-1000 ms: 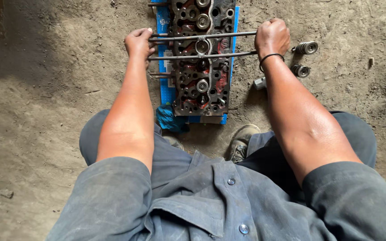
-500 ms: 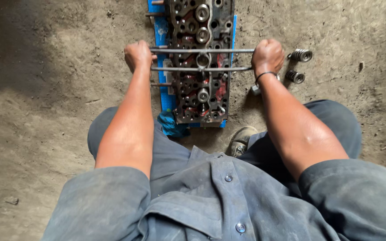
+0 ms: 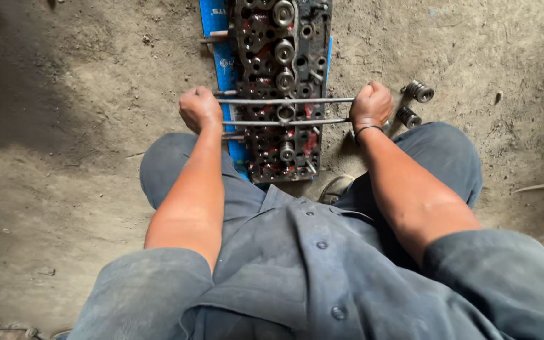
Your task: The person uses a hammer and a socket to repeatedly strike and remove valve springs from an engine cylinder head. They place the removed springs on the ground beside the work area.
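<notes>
Both fists clenched, left hand (image 3: pixel 200 108) and right hand (image 3: pixel 371 104) on the two-rod press tool (image 3: pixel 284 111): push evenly, ring centred over cylinder head (image 3: pixel 283 75) valve.

Two coiled valve springs (image 3: pixel 420 91) (image 3: pixel 408 116) lie on the dusty dirt floor (image 3: pixel 83 126), close together. A blue sheet (image 3: pixel 225 60) is spread on that ground, and a worn shoe (image 3: pixel 335 187) rests just beside it.
</notes>
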